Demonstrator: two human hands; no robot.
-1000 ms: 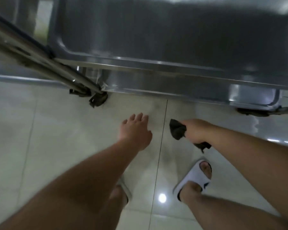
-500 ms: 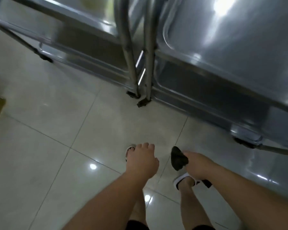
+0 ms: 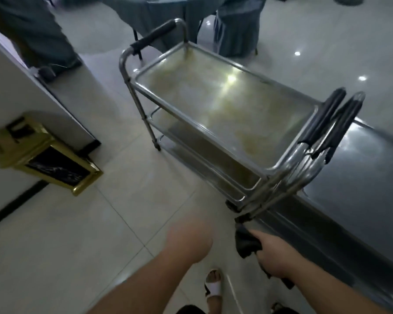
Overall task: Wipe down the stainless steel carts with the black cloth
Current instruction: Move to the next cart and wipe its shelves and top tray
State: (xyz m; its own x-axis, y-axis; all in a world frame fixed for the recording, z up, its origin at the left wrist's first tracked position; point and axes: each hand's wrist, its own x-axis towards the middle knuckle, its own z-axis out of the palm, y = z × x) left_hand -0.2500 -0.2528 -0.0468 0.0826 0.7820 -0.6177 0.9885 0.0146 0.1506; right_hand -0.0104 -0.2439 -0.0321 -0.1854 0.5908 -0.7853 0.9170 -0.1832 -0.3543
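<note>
Item: black cloth (image 3: 245, 242), soft, crumpled; I see my right hand (image 3: 273, 257) with its grip pinching it, near right, beside the near cart (image 3: 359, 200), dull grey steel. Far cart (image 3: 213, 105): three-tiered, tubular frame, stained glossy top. Left hand (image 3: 188, 242): blurred, grip state I cannot tell. Floor (image 3: 82, 234): polished tile.

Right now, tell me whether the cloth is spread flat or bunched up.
Bunched up. The black cloth is crumpled in the right hand, which grips it, with folds sticking out past the fingers; it touches no cart.
</note>
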